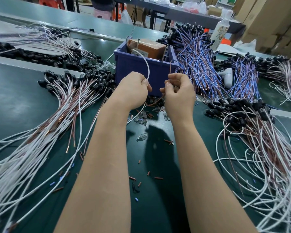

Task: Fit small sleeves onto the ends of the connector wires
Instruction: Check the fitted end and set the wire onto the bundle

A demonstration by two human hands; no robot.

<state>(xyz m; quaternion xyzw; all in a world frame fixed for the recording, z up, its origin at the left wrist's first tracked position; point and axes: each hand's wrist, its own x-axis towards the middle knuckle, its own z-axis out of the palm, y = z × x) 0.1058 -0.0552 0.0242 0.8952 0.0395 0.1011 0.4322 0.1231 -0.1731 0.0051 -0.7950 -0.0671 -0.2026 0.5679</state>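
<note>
My left hand (133, 89) grips a white wire (147, 64) that arcs up and back toward the blue bin. My right hand (179, 91) pinches a thin brown wire (170, 68) whose end points straight up in front of the bin. Both hands hover close together above the green table (15, 101). Short brown sleeves (158, 178) lie scattered on the mat below my forearms. Whether a sleeve sits in my fingers is hidden.
A blue bin (141, 68) holding a brown block stands just behind my hands. Bundles of white and brown connector wires (57, 115) with black sockets fan out left and right (259, 140). Blue wires (195, 61) pile up behind the bin. Clear small bulbs (141, 137) lie on the mat.
</note>
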